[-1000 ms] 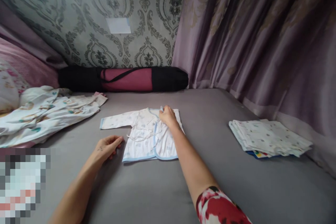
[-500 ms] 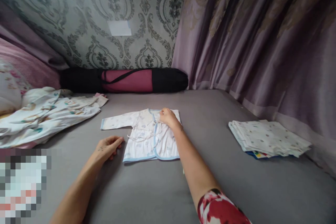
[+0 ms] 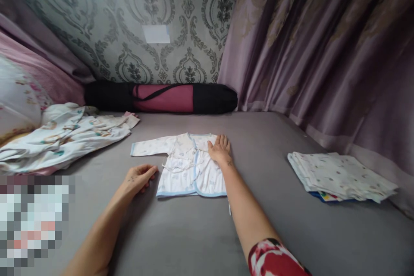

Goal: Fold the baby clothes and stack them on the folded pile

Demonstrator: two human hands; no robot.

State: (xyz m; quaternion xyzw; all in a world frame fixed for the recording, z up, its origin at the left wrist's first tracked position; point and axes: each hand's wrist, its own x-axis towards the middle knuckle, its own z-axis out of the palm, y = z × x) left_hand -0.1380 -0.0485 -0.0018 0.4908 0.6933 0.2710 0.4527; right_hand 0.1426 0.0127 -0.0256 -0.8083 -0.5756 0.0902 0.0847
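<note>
A small white baby jacket (image 3: pixel 177 177) with light blue trim and thin ties lies flat on the grey sheet. Its one visible sleeve stretches out to the left; the other sleeve does not show. My right hand (image 3: pixel 220 148) rests flat on the jacket's upper right part, fingers spread. Just left of the jacket, my left hand (image 3: pixel 142 177) hovers at or on the sheet with thumb and fingers pressed together; whether anything is between them is hidden.
A folded stack of patterned cloths (image 3: pixel 343 177) lies at the right. Rumpled printed cloth (image 3: pixel 71 138) is at the left beside a floral pillow (image 3: pixel 16 95). A black and maroon long bag (image 3: pixel 168 98) lies along the wall, next to purple curtains (image 3: pixel 291 43).
My right hand has moved from the jacket's neckline to its right shoulder area and its fingers have opened out flat. The whole view has shifted slightly; my left hand keeps its pose.
</note>
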